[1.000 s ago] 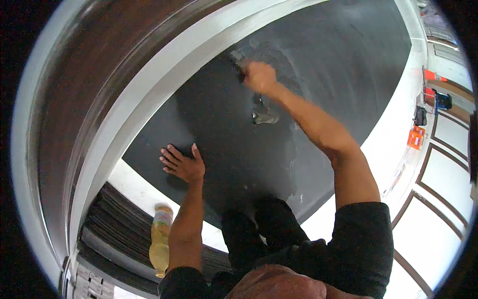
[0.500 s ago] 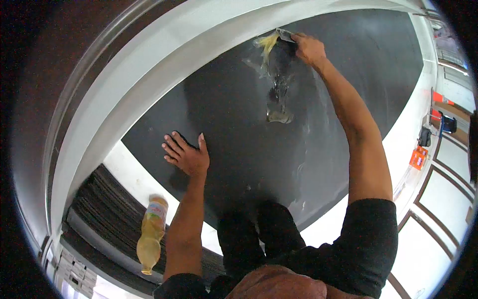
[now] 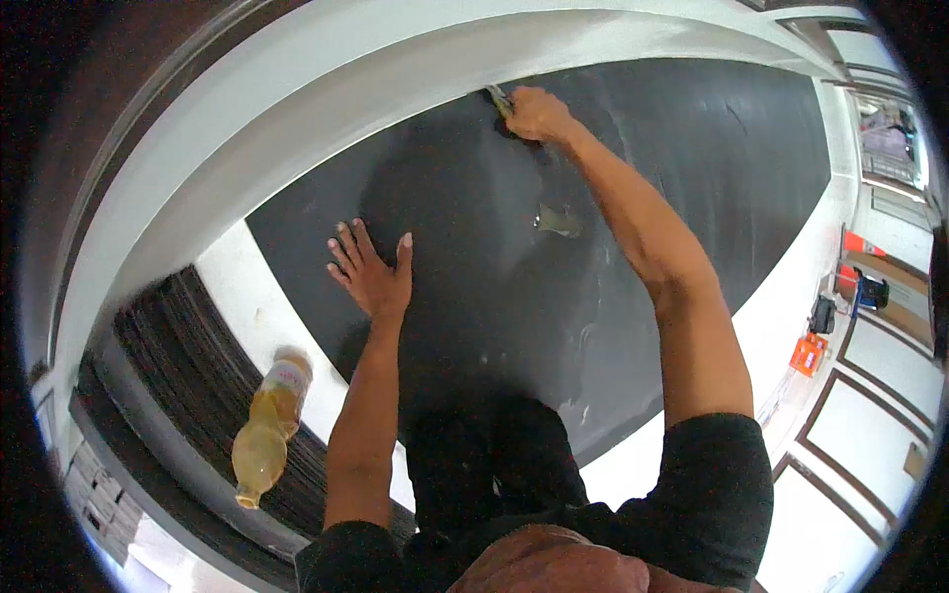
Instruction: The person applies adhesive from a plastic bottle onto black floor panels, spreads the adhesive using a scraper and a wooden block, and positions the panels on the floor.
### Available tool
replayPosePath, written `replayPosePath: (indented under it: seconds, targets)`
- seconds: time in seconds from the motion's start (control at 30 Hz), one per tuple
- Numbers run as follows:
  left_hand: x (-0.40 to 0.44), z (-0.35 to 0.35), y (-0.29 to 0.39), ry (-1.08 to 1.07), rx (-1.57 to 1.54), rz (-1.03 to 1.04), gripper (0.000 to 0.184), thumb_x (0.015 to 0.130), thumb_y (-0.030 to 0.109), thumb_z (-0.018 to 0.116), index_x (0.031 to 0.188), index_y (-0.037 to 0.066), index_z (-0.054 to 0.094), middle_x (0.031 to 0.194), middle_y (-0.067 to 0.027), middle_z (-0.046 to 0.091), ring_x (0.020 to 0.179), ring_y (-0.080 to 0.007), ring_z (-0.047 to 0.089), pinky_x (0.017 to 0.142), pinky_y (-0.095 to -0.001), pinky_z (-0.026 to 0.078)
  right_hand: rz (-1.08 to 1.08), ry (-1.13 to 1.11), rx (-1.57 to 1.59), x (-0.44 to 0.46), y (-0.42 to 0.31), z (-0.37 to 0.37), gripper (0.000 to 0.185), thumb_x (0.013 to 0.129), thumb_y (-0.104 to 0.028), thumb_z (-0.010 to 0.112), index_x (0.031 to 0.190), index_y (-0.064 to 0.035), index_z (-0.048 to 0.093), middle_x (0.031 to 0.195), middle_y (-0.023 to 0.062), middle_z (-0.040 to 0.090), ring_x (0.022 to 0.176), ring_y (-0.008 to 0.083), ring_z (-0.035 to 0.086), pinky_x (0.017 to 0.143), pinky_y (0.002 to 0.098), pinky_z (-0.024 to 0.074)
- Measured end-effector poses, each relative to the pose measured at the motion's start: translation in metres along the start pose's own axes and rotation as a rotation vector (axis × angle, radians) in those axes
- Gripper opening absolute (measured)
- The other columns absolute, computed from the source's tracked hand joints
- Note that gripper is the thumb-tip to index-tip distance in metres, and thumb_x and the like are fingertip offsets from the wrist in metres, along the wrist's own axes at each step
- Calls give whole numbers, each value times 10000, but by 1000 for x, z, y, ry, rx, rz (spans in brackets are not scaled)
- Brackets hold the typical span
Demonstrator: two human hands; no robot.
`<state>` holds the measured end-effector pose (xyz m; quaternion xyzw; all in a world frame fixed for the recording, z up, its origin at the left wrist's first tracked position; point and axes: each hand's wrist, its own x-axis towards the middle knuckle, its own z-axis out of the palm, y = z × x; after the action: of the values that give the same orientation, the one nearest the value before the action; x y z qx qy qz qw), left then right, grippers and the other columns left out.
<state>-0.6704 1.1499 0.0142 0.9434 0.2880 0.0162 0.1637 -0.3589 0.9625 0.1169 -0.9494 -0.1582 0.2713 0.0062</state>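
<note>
A large black sheet (image 3: pixel 474 267) lies before me, framed by white. My left hand (image 3: pixel 376 282) rests flat on it with fingers spread, holding nothing. At the sheet's far edge, my right hand (image 3: pixel 539 116) is closed around a thin flat scraper (image 3: pixel 501 101). The scraper's end reaches the white border, and my fingers cover much of it. A shiny, clear wet patch (image 3: pixel 560 221) lies near the middle of the sheet. Left of my left forearm stands a clear plastic bottle of yellowish liquid (image 3: pixel 272 410).
A raised white curved rim (image 3: pixel 326 128) borders the far side. Stacked dark ribbed material (image 3: pixel 188 346) lies at the lower left. To the right are an orange box (image 3: pixel 809 354), a blue-and-black item (image 3: pixel 872 292) and white panels with brown frames (image 3: pixel 855 425).
My right hand and the scraper have moved left along the far edge. The yellowish wet streak there no longer shows as a thick trail. My left hand stays flat; the view has shifted slightly.
</note>
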Motion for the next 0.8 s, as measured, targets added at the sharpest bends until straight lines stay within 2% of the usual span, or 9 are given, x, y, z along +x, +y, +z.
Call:
replayPosePath:
  seconds: [0.1, 0.13, 0.27, 0.37, 0.43, 0.63, 0.77, 0.8]
  targets:
    - [-37, -33, -9, -6, -76, -103, 922, 925, 709, 493, 1539, 39, 343, 1617, -236, 255, 1501, -472, 175, 1157, -694, 145, -41, -9, 24, -8, -31, 8, 443, 821, -266, 603, 1181, -12, 656, 1230, 241, 663, 1169, 414, 636, 974, 524, 518]
    - [-60, -40, -17, -1, -14, -152, 911, 933, 698, 489, 1542, 39, 336, 1617, -240, 248, 1498, -477, 176, 1152, -700, 148, -41, -73, 4, -12, -44, 5, 447, 824, -243, 595, 1198, -5, 649, 1238, 234, 665, 1178, 414, 632, 980, 522, 518]
    - [-143, -27, -71, -52, 144, -318, 867, 964, 648, 472, 1549, 28, 311, 1615, -260, 230, 1481, -501, 185, 1136, -710, 166, -117, -52, -14, -20, -85, 19, 435, 830, -232, 606, 1200, -10, 661, 1251, 228, 663, 1169, 416, 638, 976, 519, 523]
    - [-149, -23, -72, 33, 168, -214, 833, 985, 604, 456, 1556, 21, 290, 1622, -271, 201, 1480, -518, 173, 1136, -702, 174, -208, 10, 10, -23, -112, 29, 432, 832, -225, 625, 1209, -17, 667, 1246, 218, 670, 1157, 415, 646, 977, 513, 526]
    - [-154, -26, -72, -19, 169, -246, 818, 991, 577, 456, 1560, 17, 277, 1626, -279, 181, 1483, -521, 162, 1139, -696, 177, -183, -45, -59, -26, -130, 37, 399, 846, -261, 652, 1180, -43, 659, 1233, 213, 661, 1143, 404, 643, 962, 500, 524]
    - [-150, -21, -75, -3, 171, -232, 830, 978, 574, 482, 1544, -4, 300, 1610, -300, 206, 1479, -530, 165, 1137, -697, 173, -301, -24, -111, -36, -167, 55, 387, 857, -231, 652, 1199, -50, 657, 1239, 183, 666, 1136, 380, 655, 945, 509, 534]
    - [-151, -24, -75, 49, 154, -202, 805, 985, 558, 479, 1529, -14, 323, 1586, -310, 255, 1466, -537, 194, 1112, -712, 195, -377, -60, -310, -43, -143, 62, 395, 842, -190, 661, 1228, -108, 658, 1252, 145, 669, 1161, 344, 643, 967, 506, 519]
    - [-151, -24, -75, 56, 166, -195, 801, 986, 556, 479, 1527, -14, 327, 1582, -313, 265, 1459, -540, 214, 1105, -710, 215, -458, 23, -392, -46, -123, 63, 405, 829, -177, 667, 1233, -150, 660, 1249, 112, 676, 1171, 329, 632, 978, 496, 508]
